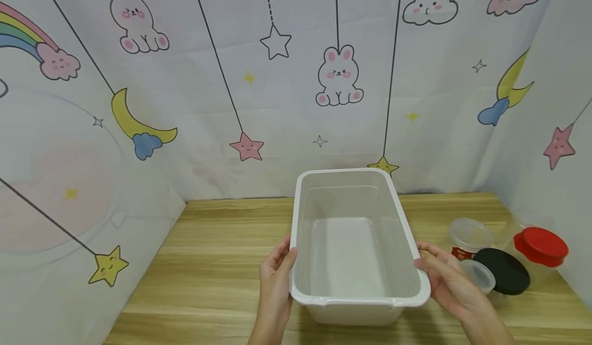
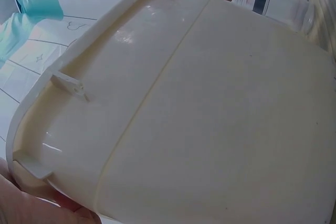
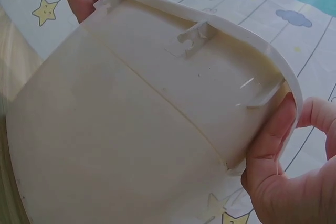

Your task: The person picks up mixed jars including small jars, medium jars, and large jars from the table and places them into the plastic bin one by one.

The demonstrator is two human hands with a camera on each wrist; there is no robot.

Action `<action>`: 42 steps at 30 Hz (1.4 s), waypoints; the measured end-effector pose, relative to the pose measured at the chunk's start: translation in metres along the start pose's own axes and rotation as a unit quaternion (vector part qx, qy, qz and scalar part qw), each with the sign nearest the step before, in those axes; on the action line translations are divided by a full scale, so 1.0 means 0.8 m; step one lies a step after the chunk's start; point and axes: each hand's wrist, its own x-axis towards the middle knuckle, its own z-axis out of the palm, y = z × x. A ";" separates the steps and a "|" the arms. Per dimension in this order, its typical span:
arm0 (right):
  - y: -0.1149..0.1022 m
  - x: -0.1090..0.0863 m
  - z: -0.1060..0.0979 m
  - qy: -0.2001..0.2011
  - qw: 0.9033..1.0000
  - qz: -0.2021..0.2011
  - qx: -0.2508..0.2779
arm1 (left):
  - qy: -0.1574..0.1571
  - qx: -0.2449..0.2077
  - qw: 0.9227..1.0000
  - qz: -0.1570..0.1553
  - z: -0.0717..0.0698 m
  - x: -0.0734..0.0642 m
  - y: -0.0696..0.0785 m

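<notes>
A white rectangular plastic bin [image 1: 344, 257] with a rolled rim is tilted over the wooden table, its bare inside facing me. On its left rim my left hand [image 1: 276, 278] grips with the thumb on top and fingers below. My right hand [image 1: 450, 280] pinches the opposite rim near the front corner. Both wrist views show the bin's outer wall [image 2: 210, 114] from close by, with small ribs under the rim. The right wrist view shows the right hand [image 3: 286, 166] with its fingers and thumb on either side of the rim.
Right of the bin stand several clear containers: one with a red lid [image 1: 541, 246], one with a black lid [image 1: 501, 271], and smaller ones with clear lids [image 1: 470, 234]. The wooden table [image 1: 222, 262] meets a patterned cloth backdrop [image 1: 287, 108] at the back and sides.
</notes>
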 end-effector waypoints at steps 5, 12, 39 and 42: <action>-0.004 -0.004 -0.004 0.001 1.000 0.001 -0.025 | -0.003 -0.005 1.000 -0.001 0.000 -0.001 -0.001; -0.020 -0.014 0.006 0.055 0.986 -0.040 -0.150 | -0.004 -0.006 1.000 -0.002 0.001 0.000 -0.002; -0.057 -0.047 0.005 0.274 0.623 -0.133 -0.720 | -0.011 -0.008 1.000 0.000 0.000 0.000 -0.001; -0.057 -0.050 0.001 0.268 0.617 -0.116 -0.731 | -0.013 -0.009 1.000 0.000 -0.001 -0.001 0.000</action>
